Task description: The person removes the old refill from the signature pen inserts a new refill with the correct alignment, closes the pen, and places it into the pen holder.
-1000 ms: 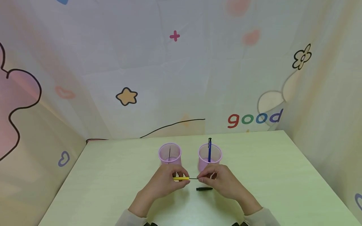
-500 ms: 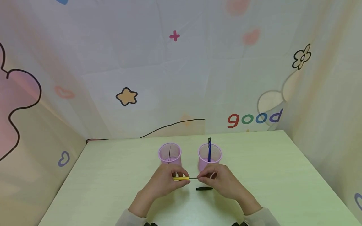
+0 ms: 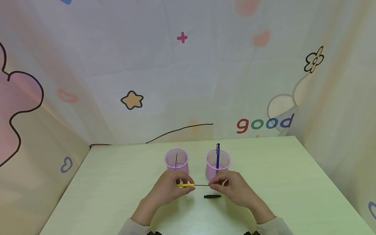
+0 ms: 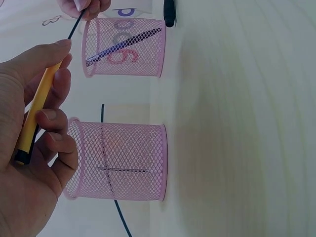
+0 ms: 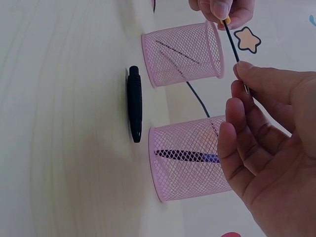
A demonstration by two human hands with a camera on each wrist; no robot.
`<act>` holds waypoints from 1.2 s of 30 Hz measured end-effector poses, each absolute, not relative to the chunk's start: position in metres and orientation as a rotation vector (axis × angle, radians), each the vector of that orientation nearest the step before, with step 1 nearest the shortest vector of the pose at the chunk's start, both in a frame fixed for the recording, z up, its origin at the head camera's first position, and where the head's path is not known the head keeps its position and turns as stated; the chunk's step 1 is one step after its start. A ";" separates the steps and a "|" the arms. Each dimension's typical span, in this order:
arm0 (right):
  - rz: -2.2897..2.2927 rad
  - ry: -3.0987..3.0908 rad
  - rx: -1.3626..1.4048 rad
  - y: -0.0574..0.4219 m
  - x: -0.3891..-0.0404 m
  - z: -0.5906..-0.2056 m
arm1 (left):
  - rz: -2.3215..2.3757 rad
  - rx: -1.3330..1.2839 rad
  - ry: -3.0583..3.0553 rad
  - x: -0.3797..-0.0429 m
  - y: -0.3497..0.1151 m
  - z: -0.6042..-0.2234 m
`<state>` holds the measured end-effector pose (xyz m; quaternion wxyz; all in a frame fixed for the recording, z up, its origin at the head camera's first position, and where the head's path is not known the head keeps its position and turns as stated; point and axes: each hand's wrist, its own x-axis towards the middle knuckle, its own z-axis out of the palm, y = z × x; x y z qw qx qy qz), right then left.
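Pale table [image 3: 102, 189], two pink cups [image 3: 180, 167] at twelve o'clock; left hand [image 3: 170, 187] grips one barrel [image 4: 33, 114], right hand [image 3: 234, 189] pinches one refill [image 5: 231, 42].

- My head view cuts off the table's [image 3: 279, 182] near edge.
- There, the left hand [image 3: 168, 188] hides the lower front of the pink cup [image 3: 182, 168] nearer the left edge.
- There, the right hand [image 3: 234, 188] hides the dark rod's [image 3: 201, 185] tip from me.

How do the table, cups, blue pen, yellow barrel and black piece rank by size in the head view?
Table
Left cup, right cup: too alike to rank
Blue pen
Yellow barrel, black piece: unsure, the barrel is partly hidden
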<state>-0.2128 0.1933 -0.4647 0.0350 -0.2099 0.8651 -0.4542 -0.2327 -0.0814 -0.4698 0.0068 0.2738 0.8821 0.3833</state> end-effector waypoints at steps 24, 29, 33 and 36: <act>-1.430 2.666 -0.640 0.198 -0.212 -0.470 | 1.235 0.796 2.766 -0.231 -0.090 -0.472; -1.431 2.671 -0.638 0.199 -0.213 -0.470 | 1.258 0.765 2.750 -0.231 -0.092 -0.471; -1.436 2.670 -0.635 0.199 -0.213 -0.471 | 1.269 0.754 2.746 -0.231 -0.094 -0.471; -1.430 2.671 -0.628 0.200 -0.213 -0.471 | 1.269 0.756 2.750 -0.232 -0.094 -0.471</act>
